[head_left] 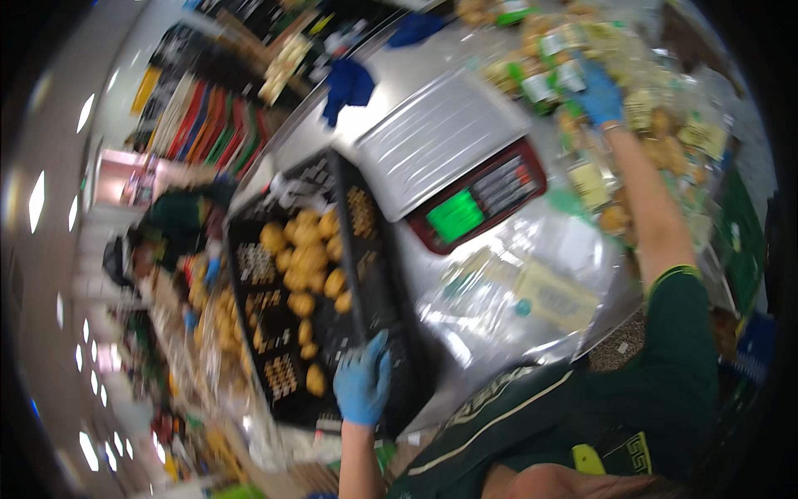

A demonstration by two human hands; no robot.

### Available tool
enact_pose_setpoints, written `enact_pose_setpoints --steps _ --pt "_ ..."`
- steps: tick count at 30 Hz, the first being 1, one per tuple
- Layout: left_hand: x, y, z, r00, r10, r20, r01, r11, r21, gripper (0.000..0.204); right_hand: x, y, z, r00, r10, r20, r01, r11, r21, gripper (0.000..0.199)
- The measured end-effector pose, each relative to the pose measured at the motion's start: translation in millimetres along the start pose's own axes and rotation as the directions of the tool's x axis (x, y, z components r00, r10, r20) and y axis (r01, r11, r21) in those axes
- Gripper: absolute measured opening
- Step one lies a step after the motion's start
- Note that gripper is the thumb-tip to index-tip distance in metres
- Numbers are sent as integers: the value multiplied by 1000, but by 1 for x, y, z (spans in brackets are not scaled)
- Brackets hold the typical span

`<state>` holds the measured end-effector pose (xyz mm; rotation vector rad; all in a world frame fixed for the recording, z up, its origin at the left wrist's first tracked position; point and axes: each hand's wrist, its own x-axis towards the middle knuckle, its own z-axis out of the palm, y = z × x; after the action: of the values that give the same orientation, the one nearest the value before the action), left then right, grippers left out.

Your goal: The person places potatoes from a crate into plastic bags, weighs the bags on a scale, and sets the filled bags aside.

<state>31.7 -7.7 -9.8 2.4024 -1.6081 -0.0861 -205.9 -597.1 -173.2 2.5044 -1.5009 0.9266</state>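
Observation:
My left hand [363,381], in a blue glove, is over the near end of a black plastic crate [345,187], thumb and fingers apart, holding nothing that shows. Loose potatoes [307,254] lie in the far and left part of the crate. At the far right, my blue-gloved right hand [600,96] reaches into a heap of clear bags of potatoes [661,150]. Its thumb and fingers sit around a bag with a white label [572,76]; blur hides the fingertips partly. Between the hands stands a scale [449,141] with a bare steel pan and a lit green display.
Flat clear plastic bags [515,291] lie on the steel table [407,258] before the scale. A dark blue cloth [347,87] is at the table's far edge. To the left, another person [179,220] stands near more potatoes [220,328]. Stacked coloured crates [208,125] stand behind.

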Motion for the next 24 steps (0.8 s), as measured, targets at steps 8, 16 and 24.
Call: enact_pose_setpoints --steps 8,16,24 --pt "-46 -103 -45 925 -333 -181 297 934 -200 22 5 51 -14 977 -158 143 152 987 55 79" --pt "-66 -159 -3 958 -268 108 286 926 -245 21 -312 -208 -165 683 -224 695 -147 890 432 16" --pt "-46 -162 29 934 -141 327 264 891 -370 22 -400 -168 -147 774 114 622 -315 923 222 14"
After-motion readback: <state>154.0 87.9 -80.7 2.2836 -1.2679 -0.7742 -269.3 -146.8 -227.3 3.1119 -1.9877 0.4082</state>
